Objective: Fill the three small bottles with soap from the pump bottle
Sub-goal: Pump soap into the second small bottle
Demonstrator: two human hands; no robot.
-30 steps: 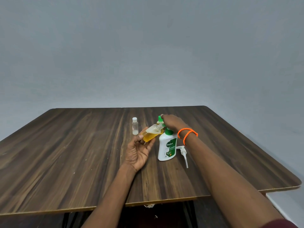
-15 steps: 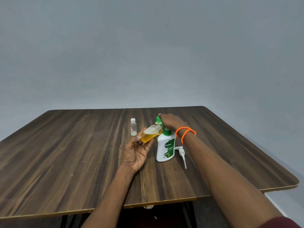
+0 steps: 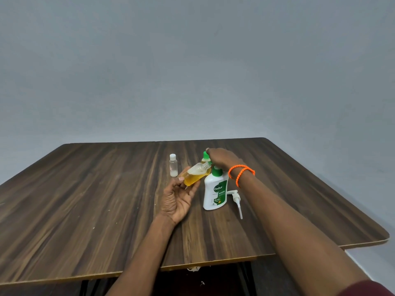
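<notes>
While you hold the small clear plastic bottle half full of amber soap [image 3: 195, 175] tilted in your left hand [image 3: 178, 198], its open threaded neck points up and to the right, toward your right hand [image 3: 222, 159]. That tilt looks chosen to keep the soap pooled in the lower end, away from the uncapped mouth. Your left fingers [image 3: 186, 174] are loosely curled round the lower half of the bottle, thumb side toward you, palm turned up; the bottle is off the table.

Just beyond the neck of that bottle, your right hand reaches over the white Dettol soap bottle with the green collar [image 3: 215, 192], which stands upright just right of your left fingers with its pump taken out. I judge you unscrewed it so you could pour rather than pump. Your right fingertips sit at the green cap of a second small bottle [image 3: 205, 156] standing behind; they seem to close on that cap, but your knuckles hide the contact, so I cannot tell whether they pinch it or only touch it.

To the right of the Dettol bottle, below your orange beaded wristbands [image 3: 241, 172], the white pump head with its dip tube [image 3: 236, 199] lies flat on the dark wood-grain table [image 3: 85, 199]. Well left of your right fingers, just beyond your left fingertips, the third small clear bottle with a white cap [image 3: 173, 165] stands upright, seemingly almost empty.
</notes>
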